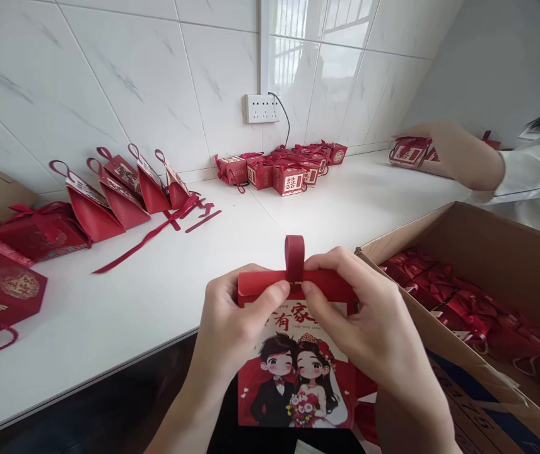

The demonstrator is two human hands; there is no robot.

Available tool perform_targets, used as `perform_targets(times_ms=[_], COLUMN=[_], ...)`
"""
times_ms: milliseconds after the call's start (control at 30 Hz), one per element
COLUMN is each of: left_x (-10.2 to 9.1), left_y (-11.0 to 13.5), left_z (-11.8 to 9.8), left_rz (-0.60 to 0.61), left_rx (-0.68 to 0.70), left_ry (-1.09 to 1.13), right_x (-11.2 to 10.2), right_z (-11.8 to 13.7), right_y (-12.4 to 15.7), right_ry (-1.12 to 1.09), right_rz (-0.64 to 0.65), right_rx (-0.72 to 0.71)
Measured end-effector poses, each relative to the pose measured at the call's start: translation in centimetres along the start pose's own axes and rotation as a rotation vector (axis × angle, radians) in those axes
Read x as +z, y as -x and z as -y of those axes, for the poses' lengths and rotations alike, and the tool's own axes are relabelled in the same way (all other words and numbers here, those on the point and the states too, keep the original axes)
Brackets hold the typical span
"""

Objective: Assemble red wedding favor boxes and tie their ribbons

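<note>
I hold a red gift box [293,372] printed with a cartoon bride and groom, upright over the near edge of the white table [166,296]. My left hand [236,321] pinches the left side of its folded top flap. My right hand [364,315] pinches the right side of the flap, thumb beside the red ribbon loop [294,257] that sticks up from the middle. Both hands are closed on the box.
Assembled triangular red boxes [123,192] stand at the back left, with loose red ribbons [156,233] beside them. Small cube boxes [284,170] cluster by the wall socket. An open cardboard carton [482,252] of flat red boxes sits at my right. Another person's hand [450,154] holds a box at far right.
</note>
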State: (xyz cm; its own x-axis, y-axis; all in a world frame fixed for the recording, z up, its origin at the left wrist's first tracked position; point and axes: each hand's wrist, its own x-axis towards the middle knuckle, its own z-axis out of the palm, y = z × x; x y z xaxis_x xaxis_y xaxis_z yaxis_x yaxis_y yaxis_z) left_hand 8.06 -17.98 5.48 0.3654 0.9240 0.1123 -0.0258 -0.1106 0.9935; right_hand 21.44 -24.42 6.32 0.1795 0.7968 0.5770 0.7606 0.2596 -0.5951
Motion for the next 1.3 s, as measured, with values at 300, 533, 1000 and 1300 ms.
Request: perform_targets(times_ms=[300, 533, 1000, 1300], left_x=[0.0, 0.4, 1.4, 1.1], left_y=[0.1, 0.4, 1.2, 1.0], left_z=[0.1, -0.3, -1.4, -1.2], left_rz=[0.005, -0.006, -0.159, -0.115], left_rx=[0.073, 0.059, 0.006, -0.004], left_ry=[-0.014, 0.006, -0.027, -0.034], right_x=[0.1, 0.1, 0.1, 0.0], right_z=[0.0, 0.0, 0.4, 0.4], right_y=[-0.1, -0.2, 0.0, -0.2], right_ry=[-0.19, -0.318, -0.409, -0.357], right_rz=[0.004, -0.027, -0.054, -0.052], right_rx=[0.105, 0.211, 0.249, 0.263])
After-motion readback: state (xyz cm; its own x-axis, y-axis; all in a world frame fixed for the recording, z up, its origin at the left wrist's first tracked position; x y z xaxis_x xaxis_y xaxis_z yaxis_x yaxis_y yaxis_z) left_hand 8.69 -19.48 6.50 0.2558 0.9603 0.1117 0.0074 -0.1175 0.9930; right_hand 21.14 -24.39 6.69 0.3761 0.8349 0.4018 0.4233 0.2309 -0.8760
